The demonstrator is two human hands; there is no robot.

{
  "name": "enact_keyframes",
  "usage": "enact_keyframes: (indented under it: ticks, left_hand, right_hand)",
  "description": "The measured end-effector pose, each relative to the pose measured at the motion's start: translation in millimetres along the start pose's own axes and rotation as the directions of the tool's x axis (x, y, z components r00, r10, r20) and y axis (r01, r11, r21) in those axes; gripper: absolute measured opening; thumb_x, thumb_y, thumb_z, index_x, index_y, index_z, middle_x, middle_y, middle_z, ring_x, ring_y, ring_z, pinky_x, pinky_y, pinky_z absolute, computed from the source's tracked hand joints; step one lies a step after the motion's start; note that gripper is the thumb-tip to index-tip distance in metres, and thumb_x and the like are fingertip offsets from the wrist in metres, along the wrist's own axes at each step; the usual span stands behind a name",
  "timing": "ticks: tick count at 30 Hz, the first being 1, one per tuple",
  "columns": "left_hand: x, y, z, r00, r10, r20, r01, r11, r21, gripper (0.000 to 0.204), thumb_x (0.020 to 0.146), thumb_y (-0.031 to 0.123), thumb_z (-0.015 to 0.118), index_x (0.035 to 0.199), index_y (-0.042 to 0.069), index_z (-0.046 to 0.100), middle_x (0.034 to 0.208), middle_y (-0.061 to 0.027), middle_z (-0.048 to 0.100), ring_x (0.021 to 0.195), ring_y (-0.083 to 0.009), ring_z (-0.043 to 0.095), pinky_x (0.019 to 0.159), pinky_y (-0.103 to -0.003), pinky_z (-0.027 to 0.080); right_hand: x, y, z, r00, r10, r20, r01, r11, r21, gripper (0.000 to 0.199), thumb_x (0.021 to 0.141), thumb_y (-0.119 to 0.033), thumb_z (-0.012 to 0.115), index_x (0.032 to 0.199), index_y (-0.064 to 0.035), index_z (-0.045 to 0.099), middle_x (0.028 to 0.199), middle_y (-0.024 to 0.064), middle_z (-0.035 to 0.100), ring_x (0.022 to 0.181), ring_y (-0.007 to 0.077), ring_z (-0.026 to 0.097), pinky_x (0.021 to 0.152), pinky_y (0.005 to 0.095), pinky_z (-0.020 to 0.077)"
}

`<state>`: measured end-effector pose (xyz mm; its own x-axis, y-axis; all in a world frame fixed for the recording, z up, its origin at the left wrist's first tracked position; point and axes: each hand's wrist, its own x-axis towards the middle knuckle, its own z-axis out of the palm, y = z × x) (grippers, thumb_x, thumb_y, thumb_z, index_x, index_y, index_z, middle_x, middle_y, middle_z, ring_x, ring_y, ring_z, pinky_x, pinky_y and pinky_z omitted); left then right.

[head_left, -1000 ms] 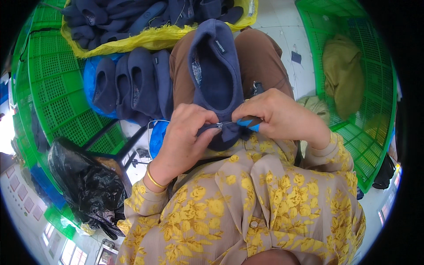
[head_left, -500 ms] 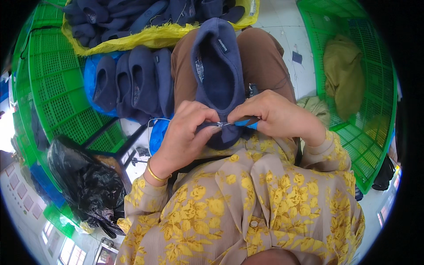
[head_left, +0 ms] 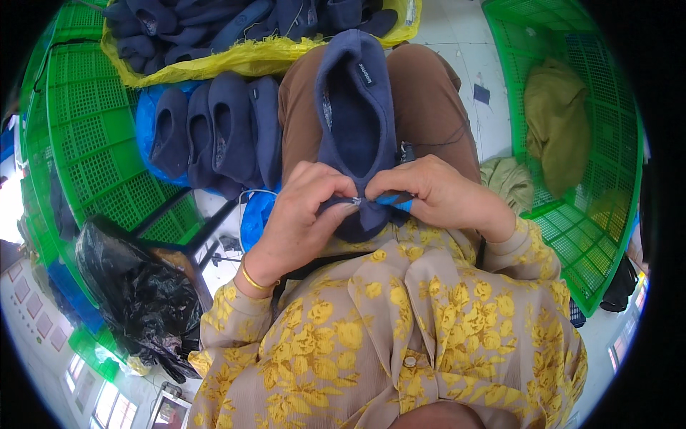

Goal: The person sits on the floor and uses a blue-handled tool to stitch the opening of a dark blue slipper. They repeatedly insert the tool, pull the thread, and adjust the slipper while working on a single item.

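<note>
A dark navy slipper [head_left: 386, 114] lies across my lap, its toe pointing away from me and its opening facing up. At its heel end, my left hand [head_left: 307, 211] pinches the dark cloth edge between thumb and fingers. My right hand [head_left: 446, 191] is closed round a small tool with a blue and black handle [head_left: 401, 204]. The fingertips of both hands nearly meet at the heel. The tool's working end is hidden by my fingers, so its kind does not show clearly.
Several finished-looking navy slippers [head_left: 232, 132] stand in a row on blue plastic at the left. Beyond them is a yellow sack [head_left: 236, 58] full of slippers. Green mesh crates [head_left: 93, 143] flank me; the right one holds an olive cloth [head_left: 554, 129]. A black plastic bag [head_left: 139, 293] hangs lower left.
My right hand has shifted slightly left and down, closer to my left fingers. The tool's thin metal tip, visible before, is now covered. My left hand keeps its pinch.
</note>
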<state>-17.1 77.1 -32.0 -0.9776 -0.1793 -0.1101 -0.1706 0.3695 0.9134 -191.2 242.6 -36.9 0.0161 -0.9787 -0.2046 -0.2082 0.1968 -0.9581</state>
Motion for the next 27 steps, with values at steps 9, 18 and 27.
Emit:
enact_keyframes:
  ticks: [9,18,27]
  left_hand:
    - [1.8,-1.5,-1.4,0.999,-0.004,0.032,0.006,0.999,-0.045,0.016,0.077,0.002,0.071,0.092,0.003,0.064,0.091,-0.0061,0.061,0.086,-0.0229,0.055,0.078,-0.031,0.043]
    - [2.8,0.9,0.2,0.999,-0.022,0.034,0.023,0.999,-0.046,0.015,0.077,0.001,0.071,0.091,0.003,0.064,0.089,-0.0054,0.061,0.086,-0.0218,0.055,0.078,-0.031,0.042]
    - [2.7,1.1,4.7,0.999,-0.025,0.024,0.026,1.0,-0.017,0.017,0.075,-0.002,0.07,0.09,0.004,0.064,0.089,-0.0049,0.061,0.085,-0.0219,0.055,0.078,-0.031,0.042]
  right_hand:
    - [-5.4,7.3,-2.2,0.999,-0.045,-0.01,0.045,0.999,0.023,0.049,0.071,0.013,0.049,0.113,-0.0078,0.063,0.095,0.0145,0.069,0.089,0.033,0.067,0.079,0.0374,0.0531]
    - [-5.6,8.9,2.0,0.999,-0.047,-0.027,0.047,0.999,0.012,0.048,0.07,0.013,0.049,0.111,-0.0083,0.062,0.092,0.0146,0.067,0.087,0.0335,0.067,0.076,0.037,0.0528]
    - [-5.6,5.3,11.9,0.994,-0.05,-0.099,0.044,0.997,-0.061,0.035,0.072,0.012,0.051,0.101,-0.0073,0.057,0.082,0.0149,0.064,0.079,0.0361,0.065,0.066,0.0404,0.0507]
